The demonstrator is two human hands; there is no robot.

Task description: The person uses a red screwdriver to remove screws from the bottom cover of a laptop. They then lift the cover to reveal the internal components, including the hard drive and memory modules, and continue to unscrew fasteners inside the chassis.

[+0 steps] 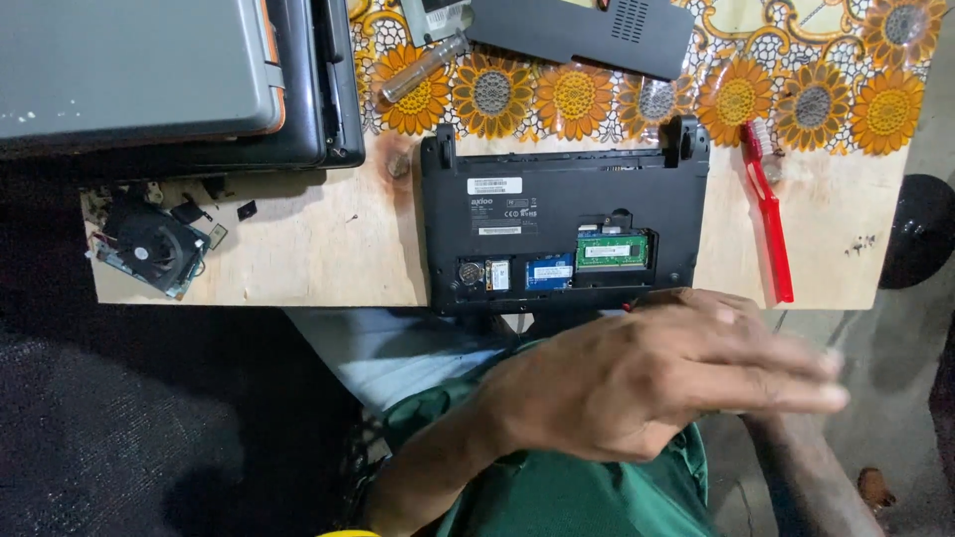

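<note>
A small black laptop [557, 199] lies bottom-up on a wooden board [318, 249], its service bay uncovered. A green memory module [613, 251] and a blue card [549, 270] show inside the bay. My left hand [637, 383] reaches across to the right just below the laptop's near edge. It is blurred, with flat extended fingers and nothing visible in it. My right forearm [811, 477] comes up from the lower right, and its hand is hidden under the left hand.
A red toothbrush [768, 219] lies right of the laptop. A loose cooling fan [149, 249] and small parts sit at the board's left end. Stacked closed laptops [149, 70] fill the top left. A black cover panel [587, 35] and a clear-handled screwdriver [423, 68] rest on the sunflower cloth [796, 89].
</note>
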